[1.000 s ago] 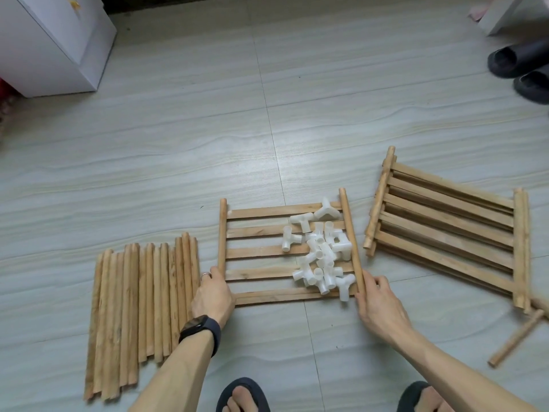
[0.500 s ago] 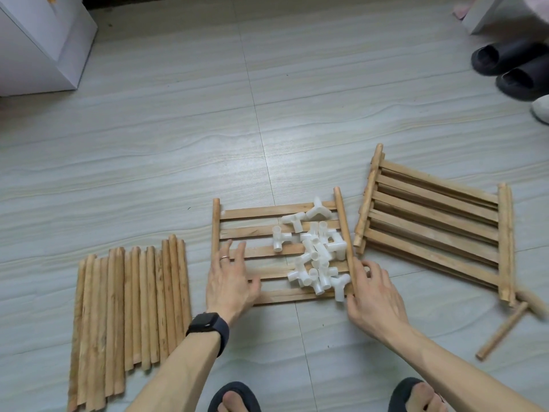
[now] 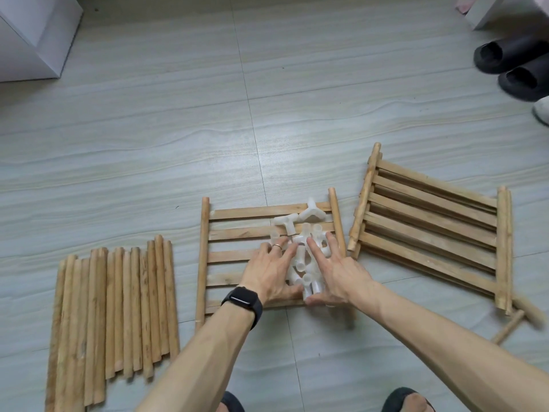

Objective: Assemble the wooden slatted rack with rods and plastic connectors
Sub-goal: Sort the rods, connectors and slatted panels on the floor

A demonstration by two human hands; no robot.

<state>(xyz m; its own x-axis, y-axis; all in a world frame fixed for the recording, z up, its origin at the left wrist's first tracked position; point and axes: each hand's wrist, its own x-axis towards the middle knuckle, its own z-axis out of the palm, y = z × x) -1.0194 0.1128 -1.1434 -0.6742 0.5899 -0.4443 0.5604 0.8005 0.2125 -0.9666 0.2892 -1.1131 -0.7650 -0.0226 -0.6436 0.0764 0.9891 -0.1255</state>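
Step in hand, as I read it: scoop the heap of white plastic tube connectors (image 3: 300, 258) off the small wooden slatted panel (image 3: 237, 214), so the panel's free for fitting. To do it well: keep both palms low w/ hand edges down on the slats, thumbs closing the near side, & gather inward before lifting. The pieces look light, round & loose, so they'll prob. drop thru the slat gaps or spill off the far end if squeezed unevenly. Two connectors at the far edge sit outside the cup; sweep them in first or fetch them separately.

Left grip (image 3: 267, 275): fingers straight & spread, pressing the heap's left side, not curled round any piece. Right grip (image 3: 335, 275): likewise apart, fingers straight, laid on the heap's right side & partly over it. The heap lies between the two, touching both, on the panel's right half.

A row of loose round wooden rods (image 3: 118, 307) lies on the grey tiled floor (image 3: 148, 144) left of the panel, apart from both grips. A stack of larger slatted wooden panels (image 3: 430, 230) sits just right of it.
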